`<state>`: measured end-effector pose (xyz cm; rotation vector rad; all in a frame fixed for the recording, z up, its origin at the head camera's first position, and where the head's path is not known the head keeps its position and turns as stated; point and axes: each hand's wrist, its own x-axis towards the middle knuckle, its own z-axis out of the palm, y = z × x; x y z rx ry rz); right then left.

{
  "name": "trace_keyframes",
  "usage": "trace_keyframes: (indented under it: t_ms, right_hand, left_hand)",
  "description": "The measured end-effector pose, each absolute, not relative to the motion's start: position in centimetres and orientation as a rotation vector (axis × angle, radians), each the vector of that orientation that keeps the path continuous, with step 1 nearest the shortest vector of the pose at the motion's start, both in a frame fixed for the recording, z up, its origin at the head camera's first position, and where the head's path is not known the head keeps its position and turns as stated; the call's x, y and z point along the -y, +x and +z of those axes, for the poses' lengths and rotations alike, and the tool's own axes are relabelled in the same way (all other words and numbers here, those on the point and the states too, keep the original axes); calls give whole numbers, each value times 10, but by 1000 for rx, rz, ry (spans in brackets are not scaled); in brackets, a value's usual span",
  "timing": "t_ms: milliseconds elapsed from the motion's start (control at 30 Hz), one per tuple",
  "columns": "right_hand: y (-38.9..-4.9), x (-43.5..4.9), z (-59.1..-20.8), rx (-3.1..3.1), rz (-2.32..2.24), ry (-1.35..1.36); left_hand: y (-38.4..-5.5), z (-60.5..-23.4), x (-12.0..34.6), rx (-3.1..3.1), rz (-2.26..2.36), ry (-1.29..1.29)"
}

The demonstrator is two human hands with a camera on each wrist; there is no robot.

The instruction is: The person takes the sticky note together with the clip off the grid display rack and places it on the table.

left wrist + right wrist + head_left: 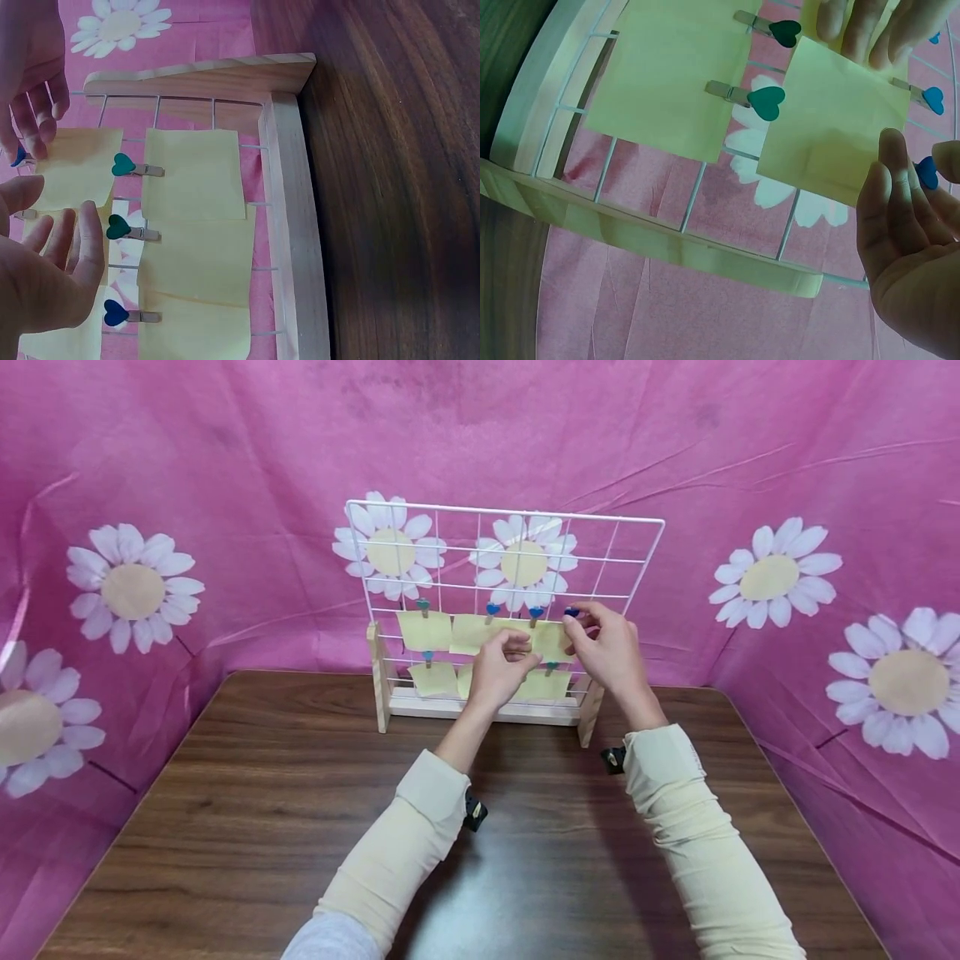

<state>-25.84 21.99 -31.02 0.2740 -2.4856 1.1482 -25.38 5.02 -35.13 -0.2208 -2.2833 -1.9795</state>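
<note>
A white wire grid (517, 512) stands upright in a wooden base, with yellow paper notes (424, 631) clipped on it in two rows. My right hand (611, 647) is at the top row's right end. Its thumb and fingers pinch a clothespin with a blue heart (928, 172) at the edge of the rightmost upper note (832, 120). My left hand (498, 670) is in front of the notes, fingers loosely bent and apart from the thumb, with nothing visible between them. Whether its fingertips touch paper, I cannot tell.
Other heart clothespins, green (123, 165) and blue (115, 313), hold the remaining notes. The wooden base (480, 710) rests near the back of a brown table (300, 827). Behind hangs a pink cloth (255, 443) with white flowers.
</note>
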Motion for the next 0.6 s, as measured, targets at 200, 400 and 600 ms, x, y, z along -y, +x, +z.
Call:
trace_keyframes:
  t_ms: [200,400,600]
  right_hand:
    - [-258,-216,-309,2461,1176,249]
    - [-259,-215,-306,2453,1167,241]
    - [-259,-216,-305,2449,1157,245]
  left_hand:
    - [-256,-350,-56,2295,-1922,-222]
    - [-256,-348,-58,2298,-1912,-197]
    - [-255,-345,-59,2283,-1916,-220]
